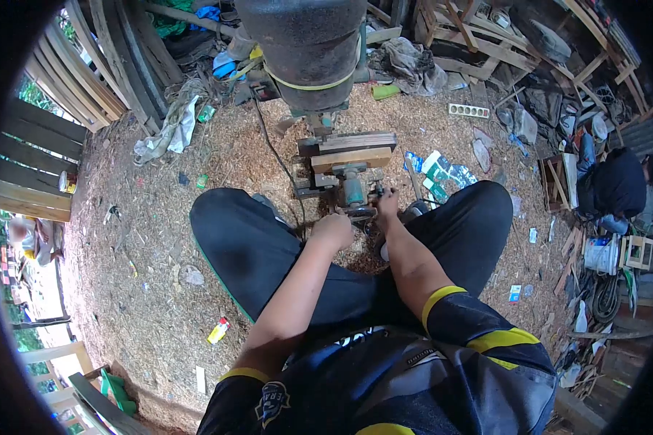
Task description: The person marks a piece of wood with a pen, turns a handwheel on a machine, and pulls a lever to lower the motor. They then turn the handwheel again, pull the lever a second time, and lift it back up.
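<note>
Between my knees stands a machine with a large dark cylindrical body (pixel 308 43) ringed by a yellow band. Below it, wooden pieces (pixel 355 157) lie side by side in a clamp with a green metal part (pixel 353 190). A round handwheel (pixel 360 212) sits at the near end. My left hand (pixel 332 232) is closed at the handwheel's left side, its fingertips partly hidden. To the right of the green part, my right hand (pixel 388 203) has its fingers curled at a small dark handle (pixel 376 190).
Wood shavings (pixel 145 239) cover the ground. A dark cable (pixel 272 145) runs left of the machine. A white power strip (pixel 469 111) lies at the right, with scrap wood (pixel 479 43) behind. One person (pixel 620 185) crouches at far right; another (pixel 33 235) is at far left.
</note>
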The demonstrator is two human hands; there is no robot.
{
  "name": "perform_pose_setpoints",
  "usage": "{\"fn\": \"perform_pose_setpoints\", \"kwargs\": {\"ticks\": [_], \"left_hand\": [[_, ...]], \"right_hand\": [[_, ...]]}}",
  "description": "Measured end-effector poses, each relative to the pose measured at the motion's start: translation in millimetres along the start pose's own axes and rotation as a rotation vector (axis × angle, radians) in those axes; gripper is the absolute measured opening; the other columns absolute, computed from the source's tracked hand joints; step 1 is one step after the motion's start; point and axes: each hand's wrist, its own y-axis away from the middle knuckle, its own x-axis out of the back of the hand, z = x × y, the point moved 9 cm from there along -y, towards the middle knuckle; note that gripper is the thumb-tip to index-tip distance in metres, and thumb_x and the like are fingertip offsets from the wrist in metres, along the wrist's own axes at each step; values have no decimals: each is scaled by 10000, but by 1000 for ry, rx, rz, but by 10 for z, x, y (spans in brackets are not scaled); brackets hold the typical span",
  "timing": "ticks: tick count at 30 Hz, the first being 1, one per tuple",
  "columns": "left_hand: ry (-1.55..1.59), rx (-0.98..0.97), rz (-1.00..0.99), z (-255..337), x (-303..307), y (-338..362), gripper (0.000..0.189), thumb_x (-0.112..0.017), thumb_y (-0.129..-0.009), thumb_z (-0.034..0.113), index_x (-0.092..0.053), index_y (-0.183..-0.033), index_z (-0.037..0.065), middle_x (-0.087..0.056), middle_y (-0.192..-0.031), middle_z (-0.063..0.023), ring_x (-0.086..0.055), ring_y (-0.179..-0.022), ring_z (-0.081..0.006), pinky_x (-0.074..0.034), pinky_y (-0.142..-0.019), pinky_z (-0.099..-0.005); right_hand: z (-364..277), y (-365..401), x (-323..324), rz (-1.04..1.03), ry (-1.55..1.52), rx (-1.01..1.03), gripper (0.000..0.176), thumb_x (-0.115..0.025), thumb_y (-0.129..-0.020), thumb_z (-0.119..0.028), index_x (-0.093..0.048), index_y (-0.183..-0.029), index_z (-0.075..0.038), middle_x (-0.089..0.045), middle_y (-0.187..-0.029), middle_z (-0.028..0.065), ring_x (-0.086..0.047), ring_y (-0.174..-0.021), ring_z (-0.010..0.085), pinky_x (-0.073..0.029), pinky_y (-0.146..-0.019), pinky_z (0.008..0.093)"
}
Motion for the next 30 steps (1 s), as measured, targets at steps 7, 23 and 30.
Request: {"fn": "perform_pose_setpoints", "kwargs": {"ticks": [7,23,30], "left_hand": [[-11,-40,-58,49,90,30,629,-568,-922,310,-495,-1408,-81,-679,-1208,-254,-666,-1112,-394,-533,-959,-479],[-35,-55,-101,112,149,141,730,-543,-943,345,-366,-1492,-102,-669,-1238,-251,-663,-1119,-397,-525,-982,-464],[-7,-35,-37,65,101,89,679,-567,-930,364,-475,-1409,-109,-670,-1246,-245,-660,-1136,-389,-524,-985,-460]], "right_hand": [[-251,399,-115,-257,-319,-266,329,-367,-1095,-394,-521,-1184,-118,-679,-811,100,-634,-640,214,-512,-601,374],[-70,240,-135,-370,-294,-400,368,-504,-1004,-485,-658,-1026,-152,-708,-902,49,-642,-799,176,-499,-803,388],[-798,359,52,-72,378,306,511,-869,-752,-159,-489,-1064,-18,-612,-941,110,-589,-790,166,-518,-670,359]]}}
